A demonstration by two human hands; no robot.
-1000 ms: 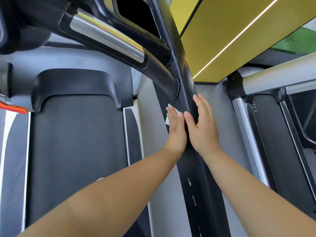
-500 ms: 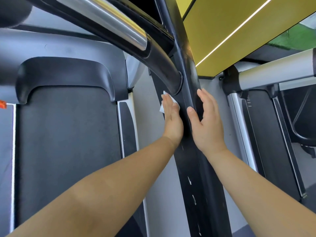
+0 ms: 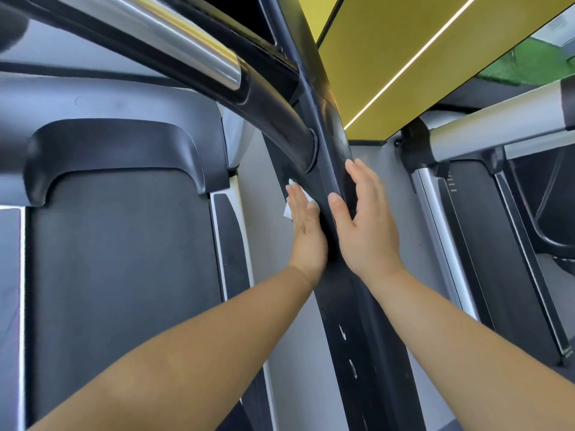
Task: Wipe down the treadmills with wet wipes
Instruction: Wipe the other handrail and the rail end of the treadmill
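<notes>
While the treadmill (image 3: 118,259) filled the left of the frame, its black upright (image 3: 326,141) crossed the centre. The right hand (image 3: 367,231) lay flat on it, grip apart; the left hand (image 3: 306,231), fingers straight, pressed a white wet wipe (image 3: 287,211) against it.

The head-worn camera looks forward and down, close over the treadmill upright (image 3: 351,306).

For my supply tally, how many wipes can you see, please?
1 wipe: under the left hand, against the black post. The right hand may hide another.
</notes>
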